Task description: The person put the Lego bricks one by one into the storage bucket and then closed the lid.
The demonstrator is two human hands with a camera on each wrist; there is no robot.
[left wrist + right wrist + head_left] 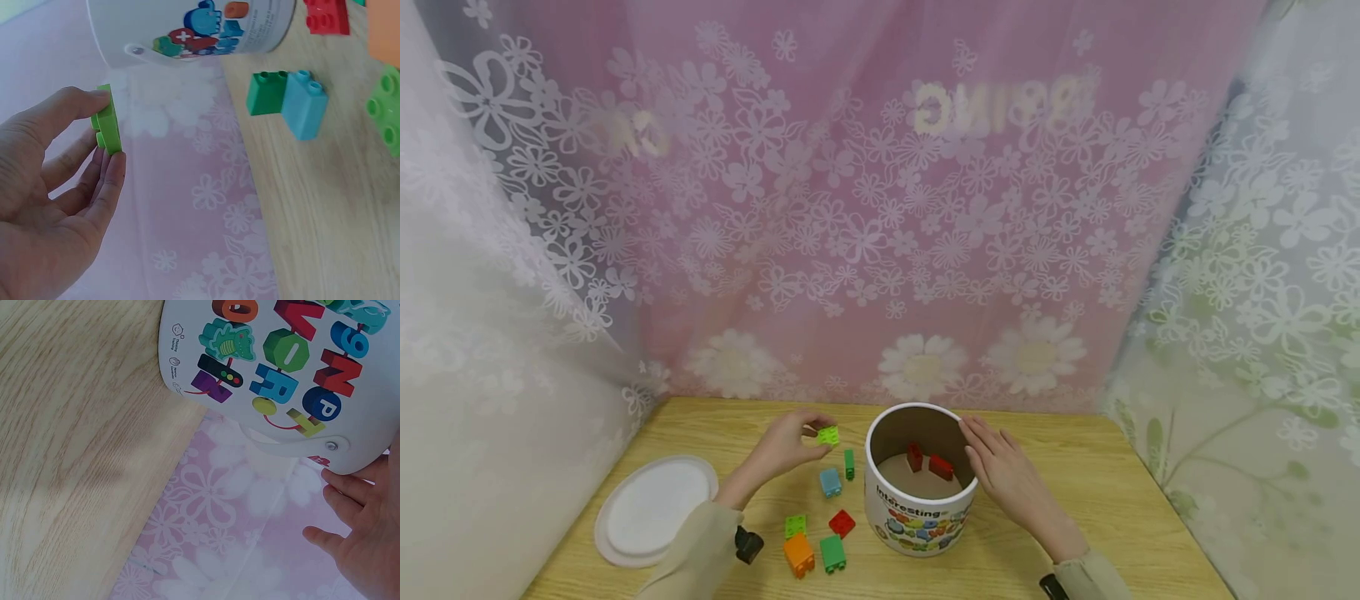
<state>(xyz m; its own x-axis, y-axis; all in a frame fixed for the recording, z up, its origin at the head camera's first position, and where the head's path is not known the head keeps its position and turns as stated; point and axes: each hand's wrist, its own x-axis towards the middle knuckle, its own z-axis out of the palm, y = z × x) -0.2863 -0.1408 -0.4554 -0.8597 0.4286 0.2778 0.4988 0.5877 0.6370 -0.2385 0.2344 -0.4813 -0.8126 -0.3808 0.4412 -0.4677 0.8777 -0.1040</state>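
Note:
My left hand pinches a lime green building block between thumb and fingertips, held up left of the bucket. In the left wrist view the block is seen edge-on, its studs toward the palm. My right hand rests with extended fingers on the right rim of the white printed bucket. Two red blocks lie on the bucket's floor. Beneath the left hand stand a narrow green block and a light blue block.
Closer to the front lie a red block, another lime block, an orange block and a green block. A round white lid lies at the left of the wooden table. Floral curtains enclose the table.

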